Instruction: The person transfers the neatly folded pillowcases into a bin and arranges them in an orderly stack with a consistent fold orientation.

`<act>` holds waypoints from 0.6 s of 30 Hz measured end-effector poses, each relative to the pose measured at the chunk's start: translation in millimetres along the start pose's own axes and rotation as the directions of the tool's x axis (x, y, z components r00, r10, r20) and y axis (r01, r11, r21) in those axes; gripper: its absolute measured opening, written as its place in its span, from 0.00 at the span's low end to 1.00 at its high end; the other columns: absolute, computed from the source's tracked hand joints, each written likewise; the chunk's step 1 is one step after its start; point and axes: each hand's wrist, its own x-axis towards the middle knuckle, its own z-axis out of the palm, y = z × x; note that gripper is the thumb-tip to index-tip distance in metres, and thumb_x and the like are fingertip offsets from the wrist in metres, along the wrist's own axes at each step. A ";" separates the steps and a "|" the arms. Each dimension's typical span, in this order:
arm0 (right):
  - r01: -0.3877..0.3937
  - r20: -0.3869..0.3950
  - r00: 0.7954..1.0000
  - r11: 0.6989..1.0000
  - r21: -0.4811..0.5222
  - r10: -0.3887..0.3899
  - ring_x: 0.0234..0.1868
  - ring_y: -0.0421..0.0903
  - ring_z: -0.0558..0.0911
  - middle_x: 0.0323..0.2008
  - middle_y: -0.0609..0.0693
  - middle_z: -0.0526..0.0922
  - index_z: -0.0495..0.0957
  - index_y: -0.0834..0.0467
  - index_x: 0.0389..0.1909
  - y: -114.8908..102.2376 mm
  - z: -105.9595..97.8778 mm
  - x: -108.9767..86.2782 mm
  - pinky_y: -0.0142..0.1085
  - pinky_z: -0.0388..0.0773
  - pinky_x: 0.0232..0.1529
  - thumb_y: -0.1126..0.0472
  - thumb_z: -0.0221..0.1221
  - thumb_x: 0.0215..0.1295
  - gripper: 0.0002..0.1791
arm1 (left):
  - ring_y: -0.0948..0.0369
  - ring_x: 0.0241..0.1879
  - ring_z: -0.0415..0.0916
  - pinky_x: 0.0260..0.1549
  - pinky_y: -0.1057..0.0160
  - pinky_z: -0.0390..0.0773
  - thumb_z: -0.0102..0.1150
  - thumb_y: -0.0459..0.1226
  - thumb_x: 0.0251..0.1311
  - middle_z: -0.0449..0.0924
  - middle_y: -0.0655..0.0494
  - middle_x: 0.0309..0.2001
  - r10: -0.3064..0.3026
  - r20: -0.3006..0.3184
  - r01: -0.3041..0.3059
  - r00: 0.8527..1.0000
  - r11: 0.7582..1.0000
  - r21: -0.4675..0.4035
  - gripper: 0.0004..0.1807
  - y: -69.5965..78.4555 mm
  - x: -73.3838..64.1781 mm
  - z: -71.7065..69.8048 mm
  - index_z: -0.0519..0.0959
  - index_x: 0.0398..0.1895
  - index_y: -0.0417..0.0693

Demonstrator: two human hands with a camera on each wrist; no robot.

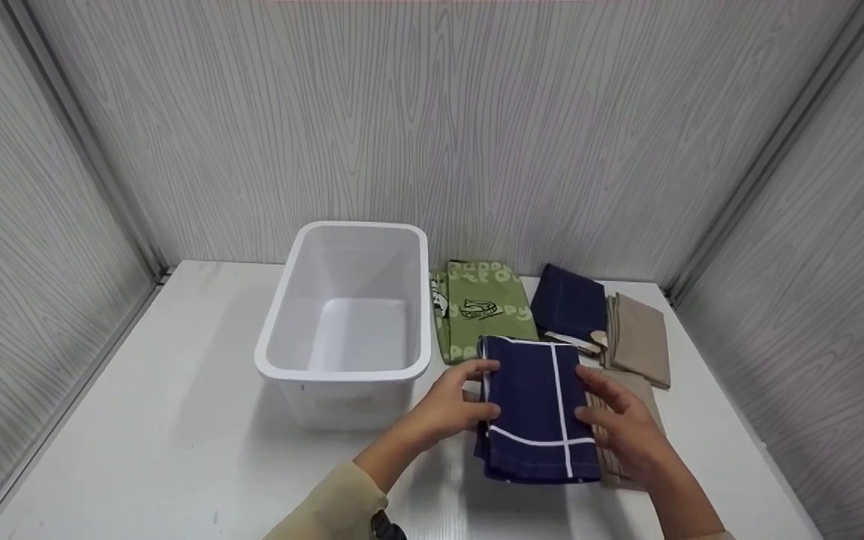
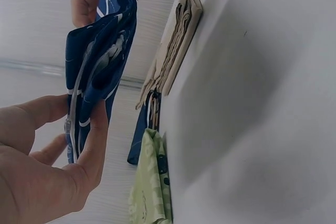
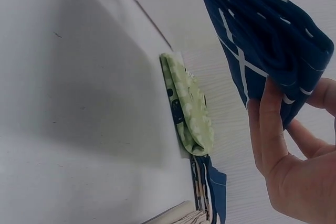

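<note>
- Cloth of navy colour with white lines (image 1: 526,397) is folded to a thick rectangle, and it is in the air above the near part of the white table (image 1: 177,427), between the two hands.
- Left hand (image 1: 448,405) grasps this cloth by its left edge; the thumb and the fingers pinch the folded layers from both faces.
- Right hand (image 1: 627,424) grasps the same cloth by the opposite edge, also with thumb and fingers on both faces.
- In both wrist views the cloth stays apart from the table, and the loose inner layers are visible at its lower end.
- White bin (image 1: 342,374) stands upright on the table, to the left of the held cloth; its inside bottom can be seen.
- Green cloth (image 1: 488,307) with pale letters and a black drawing lies folded just beside the bin, on its right.
- Second navy cloth (image 1: 571,304) lies folded to the right of the green one.
- Far beige cloth (image 1: 642,341) lies folded just beside the second navy cloth.
- Near beige cloth (image 1: 638,390) is partly hidden behind the right hand.
- Grey walls with wood pattern (image 1: 439,135) rise around the table.
- Beige sleeve (image 1: 331,510) covers the left forearm.
</note>
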 end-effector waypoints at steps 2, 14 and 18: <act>0.007 0.007 1.000 1.000 0.008 -0.007 0.60 0.50 0.73 0.72 0.58 0.57 0.58 0.56 0.76 -2.8 -0.7 -0.4 0.47 0.80 0.53 0.71 0.60 0.64 0.40 | 0.52 0.44 0.83 0.33 0.55 0.86 0.62 0.22 0.55 0.67 0.41 0.63 0.001 0.004 -0.001 1.000 1.000 0.002 0.37 3.4 -0.5 0.0 0.68 0.70 0.44; 0.037 0.041 0.998 0.999 -0.008 -0.037 0.61 0.51 0.72 0.72 0.57 0.56 0.57 0.55 0.76 -20.5 0.0 -5.4 0.50 0.80 0.53 0.71 0.59 0.64 0.40 | 0.53 0.42 0.84 0.32 0.57 0.86 0.61 0.22 0.54 0.67 0.43 0.61 0.058 -0.003 -0.058 0.998 0.998 0.039 0.37 17.7 -7.1 1.6 0.67 0.71 0.41; 0.054 0.056 0.997 0.999 -0.008 -0.053 0.61 0.52 0.72 0.72 0.57 0.56 0.57 0.55 0.76 -25.9 0.4 -7.1 0.51 0.80 0.53 0.72 0.58 0.65 0.40 | 0.53 0.43 0.84 0.33 0.57 0.86 0.61 0.22 0.54 0.68 0.43 0.62 0.062 -0.010 -0.062 0.998 0.997 0.042 0.37 24.4 -8.8 1.8 0.68 0.70 0.42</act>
